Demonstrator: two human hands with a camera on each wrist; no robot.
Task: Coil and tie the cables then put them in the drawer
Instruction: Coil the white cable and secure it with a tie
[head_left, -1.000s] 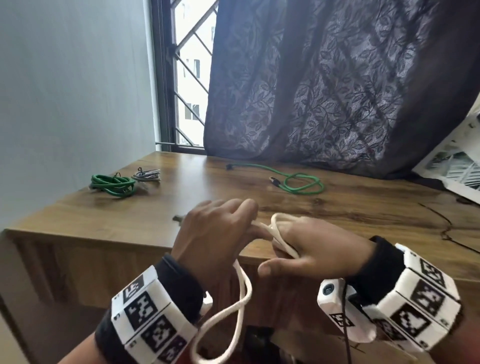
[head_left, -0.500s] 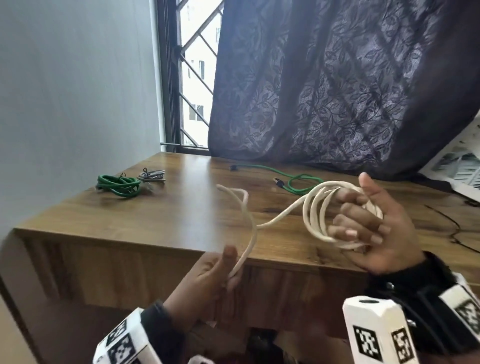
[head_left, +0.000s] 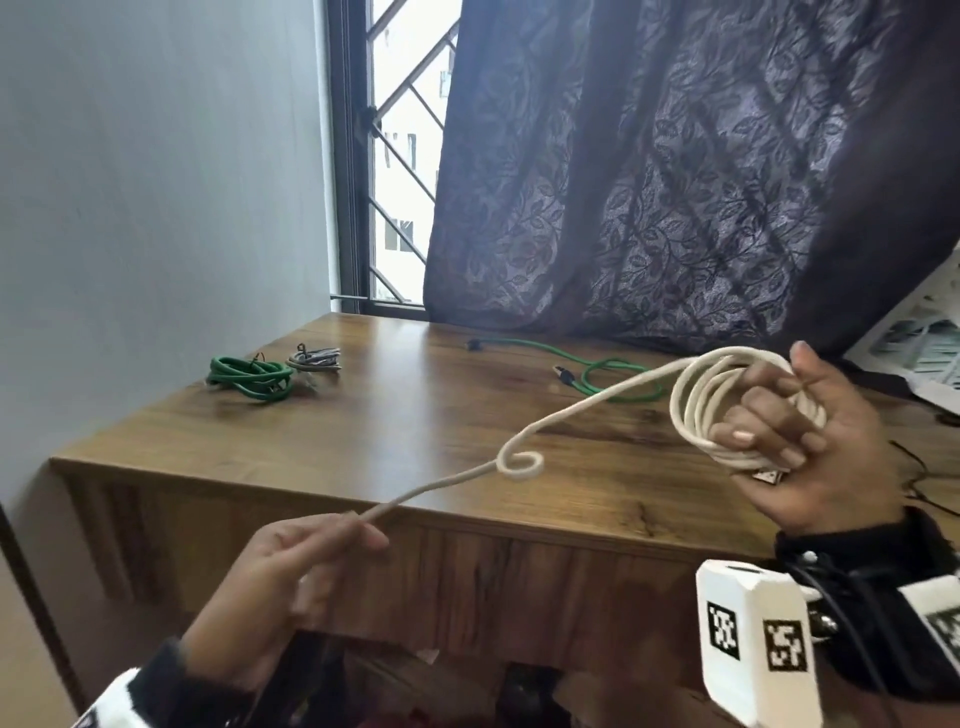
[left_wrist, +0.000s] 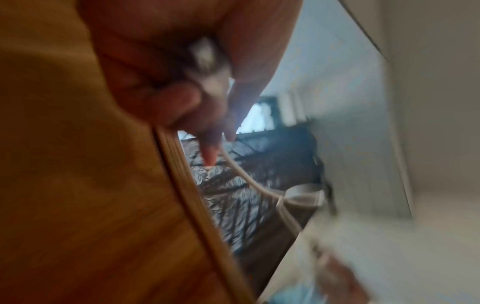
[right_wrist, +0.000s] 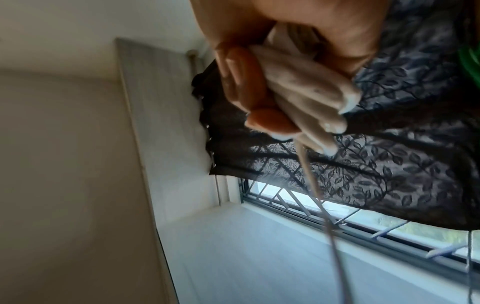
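Note:
A white cable stretches between my two hands above the front of the wooden table. My right hand is raised at the right and grips several coiled loops of it, fingers curled through the coil. My left hand is low at the front edge and pinches the cable's free end. A small kink loop sits midway along the stretched part. A loose green cable lies uncoiled at the back of the table.
A coiled green cable and a small grey bundled cable lie at the table's back left. A dark patterned curtain hangs behind, with a barred window to its left. Papers lie at the far right.
My hands have drawn apart: the right rose to the right with more loops on it, the left dropped to the front edge, and the cable pulled out long between them.

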